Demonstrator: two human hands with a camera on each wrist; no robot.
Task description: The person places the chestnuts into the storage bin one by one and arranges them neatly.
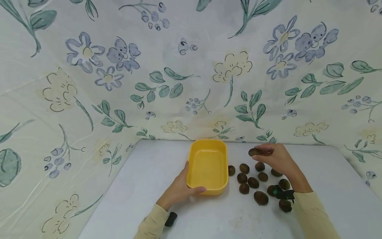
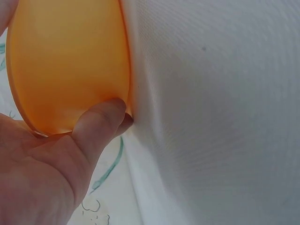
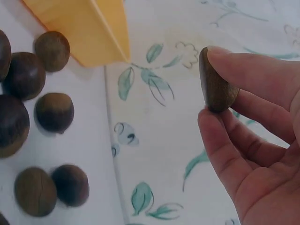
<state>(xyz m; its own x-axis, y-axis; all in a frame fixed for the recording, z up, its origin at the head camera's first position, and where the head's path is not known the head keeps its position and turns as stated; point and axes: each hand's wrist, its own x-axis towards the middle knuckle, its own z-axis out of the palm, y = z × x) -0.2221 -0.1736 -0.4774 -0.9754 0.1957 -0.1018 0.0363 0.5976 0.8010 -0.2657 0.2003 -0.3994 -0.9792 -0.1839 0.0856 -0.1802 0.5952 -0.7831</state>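
A yellow plastic container (image 1: 209,166) with nothing in it stands on the white table. My left hand (image 1: 182,187) grips its near left corner, the thumb along the near side. In the left wrist view that thumb (image 2: 101,122) lies against the container's wall (image 2: 70,65). Over the table's back part, right of the container, my right hand (image 1: 277,159) pinches a brown chestnut (image 1: 253,152). The right wrist view shows this chestnut (image 3: 215,84) edge-on between thumb and fingertips, with its flatter side to the left.
Several loose chestnuts (image 1: 253,182) lie right of the container, one (image 1: 231,170) close by its wall. Others lie under and beside my right wrist. A flower-patterned cloth (image 1: 197,66) rises behind the table (image 1: 143,172). Dark devices sit at both wrists.
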